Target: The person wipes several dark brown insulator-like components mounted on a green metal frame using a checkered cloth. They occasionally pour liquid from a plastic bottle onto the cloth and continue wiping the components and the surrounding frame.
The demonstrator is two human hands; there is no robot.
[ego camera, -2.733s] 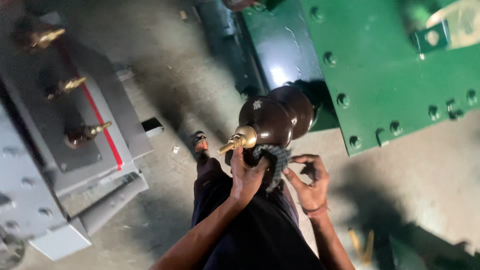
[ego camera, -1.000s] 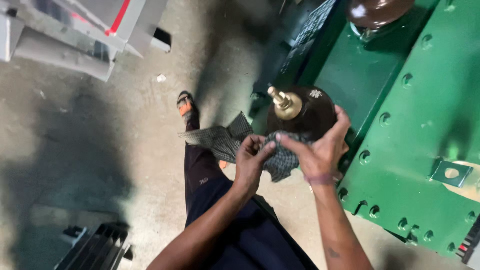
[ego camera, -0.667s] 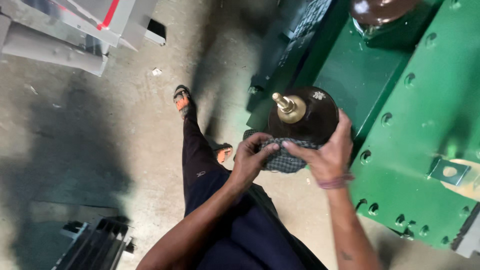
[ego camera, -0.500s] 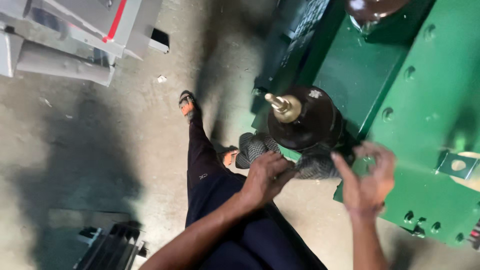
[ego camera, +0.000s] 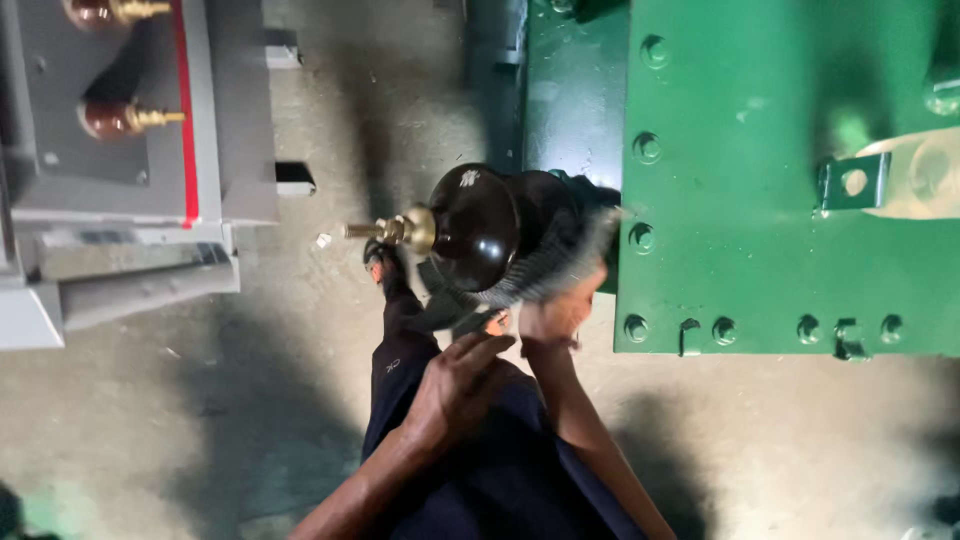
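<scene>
You are working on one dark brown insulator (ego camera: 478, 228), a glossy, rounded, ribbed body that is sitting just left of the green tank's edge and above your legs, with its single brass terminal (ego camera: 395, 230), a threaded stud on a domed cap, pointing left. One grey checked cloth (ego camera: 545, 270) is pressing against the insulator's right and lower side; it is blurring badly, so its weave is hardly showing. Your right hand (ego camera: 560, 312) is lying under that cloth, touching it, but the blur is hiding the fingers and I cannot tell whether they are closing on it. Your left hand (ego camera: 458, 385) is hanging just below the insulator with its fingers loosely spread, gripping nothing. To the right one green metal tank (ego camera: 780, 180) is showing a flat painted face with round bolt heads along its left and lower edges and one small bracket (ego camera: 853, 183) with a hole. On the far left one grey metal cabinet (ego camera: 120, 150) with a red stripe is carrying two smaller brown insulators (ego camera: 105, 118) with brass tips. One sandalled foot (ego camera: 385, 268) is resting on the rough concrete floor (ego camera: 200, 400) under the terminal.
</scene>
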